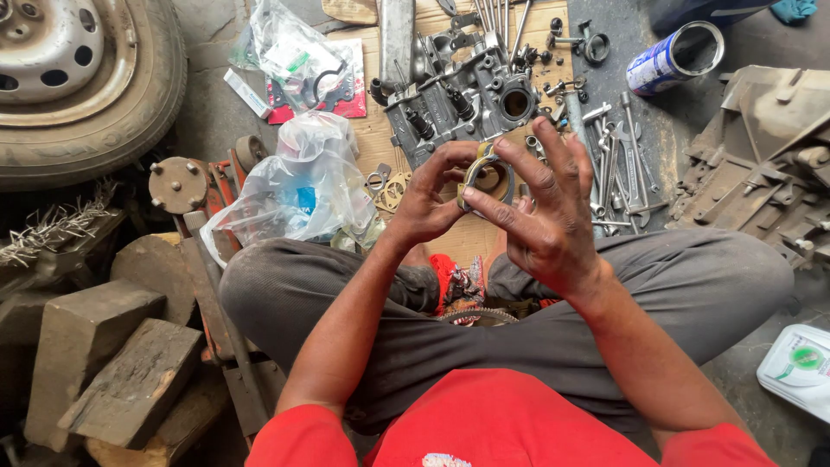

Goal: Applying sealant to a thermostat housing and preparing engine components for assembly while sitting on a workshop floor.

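Both hands meet above the lap around one metal ring (486,175), held over the cardboard; the left hand (428,203) pinches its left rim, the right hand (543,207) steadies the other edge with fingers spread; one grey engine head (458,99) lies beyond; one tyre (86,86), one tin can (674,56), three wooden blocks (130,380) alongside.

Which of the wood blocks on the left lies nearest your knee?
The flat, slanted wood block beside the knee; the squarer block and the rounded log lie farther left or further up.
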